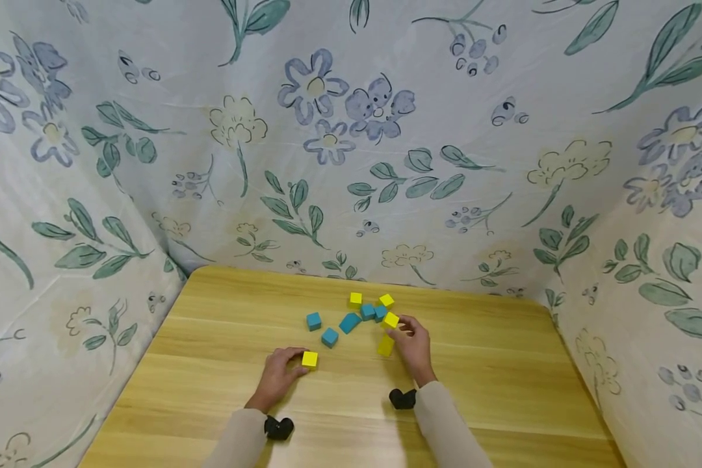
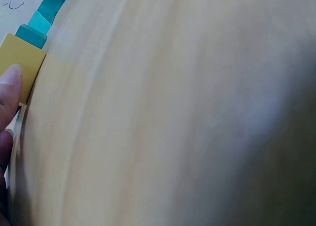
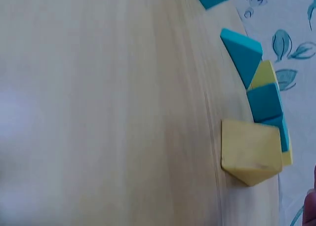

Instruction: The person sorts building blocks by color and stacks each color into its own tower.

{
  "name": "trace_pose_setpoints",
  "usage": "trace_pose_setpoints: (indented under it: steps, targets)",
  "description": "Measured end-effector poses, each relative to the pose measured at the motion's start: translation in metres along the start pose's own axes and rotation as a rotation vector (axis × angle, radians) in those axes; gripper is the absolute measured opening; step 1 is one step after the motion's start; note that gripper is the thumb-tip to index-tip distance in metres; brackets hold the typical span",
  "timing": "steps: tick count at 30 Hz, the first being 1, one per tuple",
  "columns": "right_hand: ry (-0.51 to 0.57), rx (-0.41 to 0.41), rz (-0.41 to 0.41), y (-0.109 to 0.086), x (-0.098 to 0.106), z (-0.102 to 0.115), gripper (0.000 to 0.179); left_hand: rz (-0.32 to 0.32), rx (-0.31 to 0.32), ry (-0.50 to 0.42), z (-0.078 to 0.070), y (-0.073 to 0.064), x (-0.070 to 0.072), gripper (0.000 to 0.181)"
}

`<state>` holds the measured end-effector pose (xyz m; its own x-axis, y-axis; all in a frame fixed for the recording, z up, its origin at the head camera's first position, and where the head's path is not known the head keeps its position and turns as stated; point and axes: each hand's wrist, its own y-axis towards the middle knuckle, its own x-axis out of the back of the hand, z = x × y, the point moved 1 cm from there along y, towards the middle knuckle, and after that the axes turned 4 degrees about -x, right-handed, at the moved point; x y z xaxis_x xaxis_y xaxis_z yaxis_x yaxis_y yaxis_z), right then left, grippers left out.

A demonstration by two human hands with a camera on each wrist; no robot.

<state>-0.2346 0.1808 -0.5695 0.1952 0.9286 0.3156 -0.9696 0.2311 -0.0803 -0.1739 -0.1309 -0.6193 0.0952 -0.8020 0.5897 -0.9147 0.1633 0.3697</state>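
Note:
My left hand (image 1: pixel 276 378) pinches a yellow cube (image 1: pixel 309 361) between thumb and fingers, low over the table front of the other blocks. In the left wrist view the thumb (image 2: pixel 11 90) lies against that cube's face. My right hand (image 1: pixel 414 344) grips another yellow cube (image 1: pixel 390 320), its thumb on the near side and fingers on the far side. Just below that cube in the head view is a yellow block (image 1: pixel 385 345), partly overlapped by the hand. Only a fingertip (image 3: pixel 310 208) shows at the right wrist view's edge.
Past the hands lie two blue cubes (image 1: pixel 314 321), (image 1: pixel 330 337) and a blue wedge-like block (image 1: pixel 350 323). Two more blue blocks (image 1: pixel 367 312) sit side by side near yellow blocks (image 1: pixel 355 299), (image 1: pixel 386 300). Flowered cloth (image 1: pixel 327 195) hangs around the wooden table (image 1: pixel 491 390).

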Motion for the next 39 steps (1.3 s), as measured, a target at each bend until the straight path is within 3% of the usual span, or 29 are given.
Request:
trace_pose_setpoints:
  steps: [14, 24, 30, 39]
  targets:
    - [0.037, 0.144, 0.092, -0.043, -0.038, 0.006, 0.033, 0.003, 0.027, -0.012, -0.001, 0.002, 0.002, 0.036]
    - [0.111, 0.089, 0.217, -0.064, -0.061, 0.013, 0.034, -0.033, -0.008, 0.018, 0.001, 0.001, 0.0, 0.036]
    - [0.11, 0.059, 0.272, -0.064, -0.076, -0.001, 0.035, 0.01, 0.043, -0.009, 0.0, 0.001, 0.001, 0.037]
    - [-0.024, 0.136, 0.294, -0.062, -0.09, -0.009, 0.033, 0.027, 0.069, -0.025, -0.001, 0.003, 0.0, 0.037]
